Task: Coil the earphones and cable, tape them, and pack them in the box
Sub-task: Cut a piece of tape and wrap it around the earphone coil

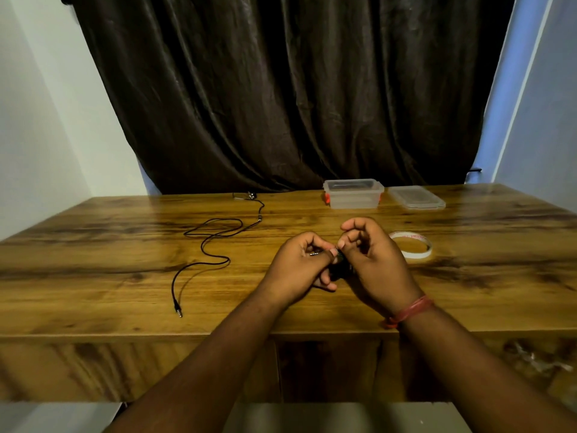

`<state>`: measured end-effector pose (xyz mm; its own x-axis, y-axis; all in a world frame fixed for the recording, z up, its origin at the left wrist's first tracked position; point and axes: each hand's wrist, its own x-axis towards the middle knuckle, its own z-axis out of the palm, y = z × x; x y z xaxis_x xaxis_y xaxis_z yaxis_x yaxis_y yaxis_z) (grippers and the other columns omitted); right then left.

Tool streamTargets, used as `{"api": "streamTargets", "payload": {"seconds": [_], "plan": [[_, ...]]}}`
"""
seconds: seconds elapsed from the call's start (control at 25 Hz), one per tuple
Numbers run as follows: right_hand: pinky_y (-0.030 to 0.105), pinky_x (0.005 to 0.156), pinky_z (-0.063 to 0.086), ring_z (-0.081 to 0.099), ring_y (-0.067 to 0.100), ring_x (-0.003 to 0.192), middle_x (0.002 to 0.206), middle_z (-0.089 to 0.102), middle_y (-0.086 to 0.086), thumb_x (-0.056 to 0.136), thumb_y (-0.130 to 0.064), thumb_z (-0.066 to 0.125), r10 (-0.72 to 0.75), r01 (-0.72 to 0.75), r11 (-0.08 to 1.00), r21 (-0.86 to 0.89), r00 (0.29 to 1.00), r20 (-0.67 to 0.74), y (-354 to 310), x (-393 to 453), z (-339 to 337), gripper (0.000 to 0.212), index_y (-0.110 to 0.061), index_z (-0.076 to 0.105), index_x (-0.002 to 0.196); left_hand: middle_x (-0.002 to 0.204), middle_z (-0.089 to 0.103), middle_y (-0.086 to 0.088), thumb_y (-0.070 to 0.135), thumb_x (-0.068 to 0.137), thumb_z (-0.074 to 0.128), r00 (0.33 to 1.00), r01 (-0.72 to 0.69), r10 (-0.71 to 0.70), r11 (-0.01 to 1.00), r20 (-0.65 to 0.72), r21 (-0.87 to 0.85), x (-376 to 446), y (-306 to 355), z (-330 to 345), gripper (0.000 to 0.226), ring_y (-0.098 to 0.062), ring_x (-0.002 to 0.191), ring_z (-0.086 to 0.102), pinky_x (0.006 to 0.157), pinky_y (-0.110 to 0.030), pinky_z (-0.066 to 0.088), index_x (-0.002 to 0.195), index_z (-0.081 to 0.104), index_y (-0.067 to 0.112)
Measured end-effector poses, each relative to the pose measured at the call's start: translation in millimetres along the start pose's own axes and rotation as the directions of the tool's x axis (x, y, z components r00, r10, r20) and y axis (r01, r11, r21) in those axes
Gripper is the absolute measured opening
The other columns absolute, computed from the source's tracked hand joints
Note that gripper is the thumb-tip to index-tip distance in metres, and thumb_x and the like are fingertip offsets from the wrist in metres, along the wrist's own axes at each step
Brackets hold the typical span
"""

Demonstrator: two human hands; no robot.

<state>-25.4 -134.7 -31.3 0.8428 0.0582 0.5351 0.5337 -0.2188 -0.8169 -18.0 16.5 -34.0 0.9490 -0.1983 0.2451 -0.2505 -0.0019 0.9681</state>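
Above the middle of the wooden table (125,232), my left hand (296,270) and my right hand (374,264) meet around a small black coiled cable (338,270). Its metal plug (313,253) pokes out between my left thumb and fingers. My right fingers pinch the coil from the other side, and most of it is hidden. Black earphones (212,242) lie uncoiled on the table to the left, with the jack near the front edge and the buds at the back. A roll of white tape (415,245) lies just right of my right hand.
A clear plastic box (354,195) with red clips stands open at the back of the table. Its clear lid (416,198) lies flat to its right. A dark curtain hangs behind the table.
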Motion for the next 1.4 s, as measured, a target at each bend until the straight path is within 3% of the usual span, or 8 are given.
{"api": "streamTargets", "payload": {"seconds": [0.12, 0.28, 0.6, 0.72, 0.8, 1.0, 1.2, 1.4], "plan": [[0.020, 0.069, 0.050, 0.062, 0.005, 0.079, 0.085, 0.063, -0.007, 0.093, -0.007, 0.060, -0.094, 0.089, 0.971, -0.221, 0.995, -0.012, -1, -2, 1, 0.020, -0.022, 0.058, 0.108, 0.074, 0.057, -0.023, 0.003, 0.093, 0.061, 0.999, 0.036, -0.036, 0.999, -0.023, 0.007, 3, -3, -2, 0.006, -0.016, 0.043, 0.054, 0.056, -0.039, 0.060, 0.089, 0.057, 0.005], [0.032, 0.071, 0.050, 0.061, 0.012, 0.085, 0.088, 0.064, -0.005, 0.090, -0.010, 0.063, -0.226, 0.216, 0.876, -0.430, 0.974, 0.030, 1, -3, 4, 0.017, -0.021, 0.060, 0.103, 0.080, 0.058, -0.024, 0.006, 0.095, 0.060, 0.996, 0.061, -0.062, 0.998, -0.056, -0.017, 4, -4, -5, 0.005, -0.015, 0.043, 0.054, 0.059, -0.041, 0.061, 0.090, 0.058, 0.006], [0.026, 0.065, 0.033, 0.054, 0.017, 0.084, 0.091, 0.065, -0.004, 0.088, -0.012, 0.061, -0.362, 0.434, 0.574, -0.694, 0.895, 0.261, -4, -8, 7, 0.021, -0.023, 0.058, 0.107, 0.064, 0.054, -0.009, 0.002, 0.099, 0.049, 0.987, 0.131, -0.143, 0.980, -0.069, -0.149, 6, -2, -10, 0.012, -0.012, 0.048, 0.053, 0.053, -0.033, 0.060, 0.092, 0.058, 0.005], [0.026, 0.067, 0.037, 0.057, 0.018, 0.085, 0.091, 0.066, -0.005, 0.082, -0.009, 0.066, -0.386, 0.490, 0.520, -0.700, 0.865, 0.320, -7, -7, 7, 0.030, -0.022, 0.059, 0.107, 0.058, 0.049, -0.007, 0.002, 0.097, 0.051, 0.982, 0.168, -0.179, 0.973, -0.062, -0.161, 7, -1, -11, 0.012, -0.012, 0.045, 0.053, 0.051, -0.031, 0.059, 0.089, 0.058, 0.006], [0.028, 0.068, 0.042, 0.058, 0.018, 0.086, 0.093, 0.066, -0.005, 0.082, -0.007, 0.066, -0.391, 0.500, 0.555, -0.665, 0.862, 0.322, -8, -8, 8, 0.031, -0.022, 0.059, 0.108, 0.055, 0.050, -0.005, 0.004, 0.096, 0.056, 0.979, 0.183, -0.197, 0.966, -0.059, -0.185, 7, 1, -11, 0.009, -0.012, 0.044, 0.053, 0.050, -0.031, 0.058, 0.088, 0.058, 0.007], [0.025, 0.078, 0.045, 0.055, 0.010, 0.096, 0.108, 0.055, -0.007, 0.090, -0.016, 0.065, -0.326, 0.345, 0.785, -0.515, 0.936, 0.129, -3, -6, 7, 0.026, -0.021, 0.055, 0.114, 0.065, 0.059, -0.006, 0.006, 0.095, 0.058, 0.986, 0.157, -0.167, 0.957, -0.019, -0.243, 3, 6, -12, 0.007, -0.011, 0.053, 0.056, 0.048, -0.032, 0.058, 0.090, 0.062, 0.010], [0.020, 0.077, 0.047, 0.055, 0.001, 0.090, 0.096, 0.059, -0.011, 0.088, -0.010, 0.067, -0.269, 0.287, 0.857, -0.427, 0.958, 0.104, -2, -4, 8, 0.014, -0.019, 0.064, 0.099, 0.078, 0.067, -0.007, 0.005, 0.093, 0.060, 0.990, 0.137, -0.141, 0.937, 0.010, -0.320, 1, 9, -14, 0.010, -0.014, 0.068, 0.064, 0.057, -0.036, 0.061, 0.102, 0.059, 0.009], [0.018, 0.071, 0.047, 0.058, 0.002, 0.084, 0.087, 0.061, -0.011, 0.088, -0.006, 0.067, -0.265, 0.252, 0.889, -0.382, 0.964, 0.019, -5, -4, 4, 0.012, -0.018, 0.068, 0.089, 0.089, 0.066, -0.010, 0.006, 0.094, 0.059, 0.992, 0.125, -0.127, 0.963, 0.006, -0.241, 3, 4, -12, 0.007, -0.014, 0.076, 0.066, 0.062, -0.031, 0.061, 0.090, 0.063, 0.009]]}}
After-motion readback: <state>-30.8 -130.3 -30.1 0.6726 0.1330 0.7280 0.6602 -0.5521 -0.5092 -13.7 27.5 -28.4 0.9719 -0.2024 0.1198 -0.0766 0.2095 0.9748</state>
